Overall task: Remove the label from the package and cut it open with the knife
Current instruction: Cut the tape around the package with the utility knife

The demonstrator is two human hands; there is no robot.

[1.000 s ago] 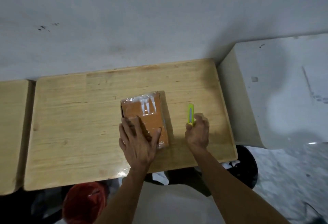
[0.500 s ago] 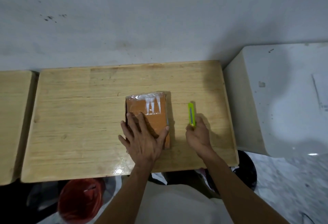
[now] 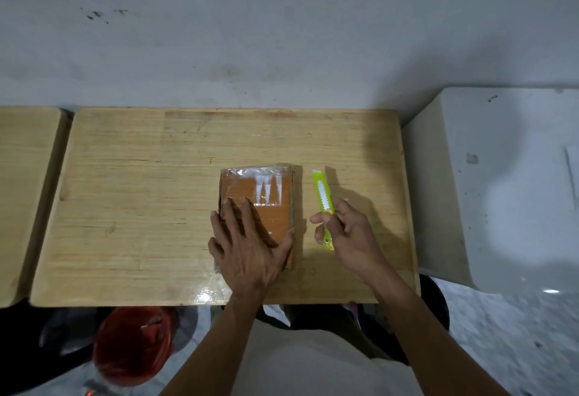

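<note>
On the wooden worktop (image 3: 125,207), the left hand (image 3: 247,245) lies flat, fingers spread, on the package (image 3: 260,195), while the right hand (image 3: 347,232) grips the knife (image 3: 322,198) just beside it.

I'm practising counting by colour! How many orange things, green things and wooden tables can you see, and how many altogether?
Orange: 1, the package under the left hand
Green: 1, the knife in the right hand
Wooden tables: 2, the main table and the side table at the left edge
Total: 4
</note>
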